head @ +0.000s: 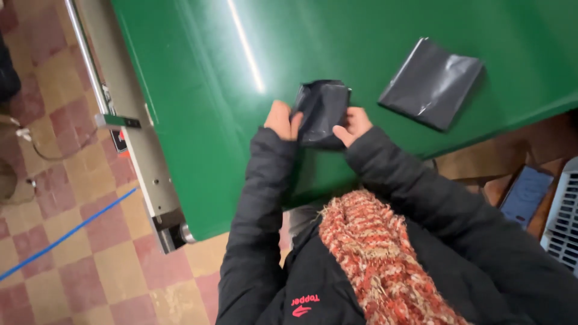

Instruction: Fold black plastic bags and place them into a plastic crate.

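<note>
Both hands on one black bag [322, 111] near the edge of the green table [198, 90]. Left hand [282, 119] pinching its left side, right hand [354, 123] pinching the right, fingers curled into the plastic. Slick stuff, so probably easy to lose grip or tear it. Second bag [430, 83] lying flat well apart, could slide off if bumped.

Both hands grip a small black plastic bag [322, 113] on the green table [198, 114], near its front edge. Left hand [282, 120] pinches the bag's left side, right hand [354, 124] its right side. A second flat black bag [431, 83] lies further right, apart, near the table's right edge. Red knitted scarf [379, 259] over black jacket. Checkered floor [78, 241] with blue tape line [66, 236].
</note>
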